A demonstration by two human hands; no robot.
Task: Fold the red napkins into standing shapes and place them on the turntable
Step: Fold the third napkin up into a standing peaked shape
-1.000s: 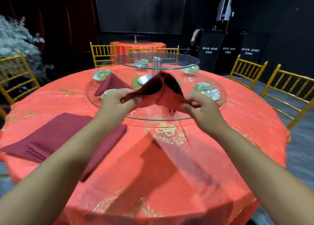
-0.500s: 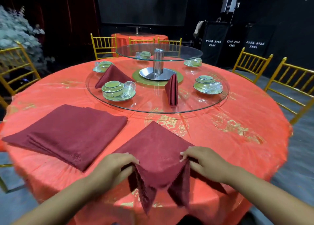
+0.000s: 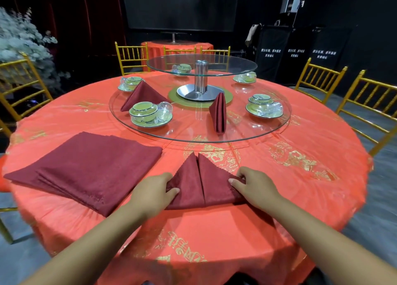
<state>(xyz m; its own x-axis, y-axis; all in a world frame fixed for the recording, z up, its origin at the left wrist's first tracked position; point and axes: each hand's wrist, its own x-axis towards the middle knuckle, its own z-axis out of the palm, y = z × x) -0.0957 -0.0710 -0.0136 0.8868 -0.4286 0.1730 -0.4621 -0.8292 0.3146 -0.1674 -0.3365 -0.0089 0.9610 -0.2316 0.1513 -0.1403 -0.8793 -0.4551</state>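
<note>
Napkin point(image 3: 202, 183) lies flat on the table point(image 3: 290, 177) near the front edge, folded to a triangle, 2 flaps meeting at a center seam, tip pointing at the turntable point(image 3: 189, 133). It is not on the turntable, just in front of it. Left hand point(image 3: 152, 193) grips the napkin's left corner, thumb on top, fingers curled at the edge. Right hand point(image 3: 255, 185) pinches the right corner, thumb on the cloth, fingers bent over the edge. Stack of flat napkins point(image 3: 86, 168) sits on the table to the left, apart from the hands. On the turntable: 1 narrow standing napkin point(image 3: 218, 112) right of center, 1 tent-shaped napkin point(image 3: 142, 95) on the left, behind a bowl set point(image 3: 148, 114). Second bowl set point(image 3: 263, 107) is on the right side. A smaller glass tier point(image 3: 202, 64) sits raised on a metal post. Gold chairs point(image 3: 318, 78) ring the table.
</note>
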